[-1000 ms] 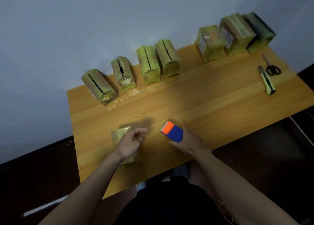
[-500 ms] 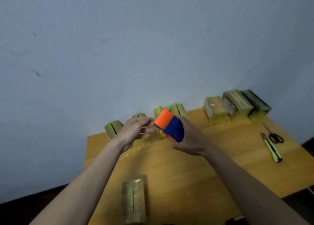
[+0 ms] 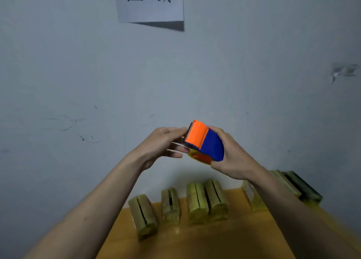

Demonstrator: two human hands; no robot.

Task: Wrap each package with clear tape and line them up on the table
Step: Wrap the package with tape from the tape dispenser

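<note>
A: Both arms up in front of the wall, and the right hand (image 3: pixel 232 153) is wrapped round the orange-and-blue tape dispenser (image 3: pixel 205 141), fingers curled under it, palm behind.

B: The left hand (image 3: pixel 164 143)?

A: Fingertips pinched together at the dispenser's orange front edge. Whether a tape end sits between them, I cannot tell.

B: Packages?

A: Along the back of the wooden table (image 3: pixel 214 241), against the wall, 4 wrapped packages (image 3: pixel 197 202) clear on the left. On the right the forearm covers most of 1 more, with 2 behind it.

B: Further back?

A: A paper sign (image 3: pixel 150 2) on the wall, cropped at the top, 2 characters showing.
</note>
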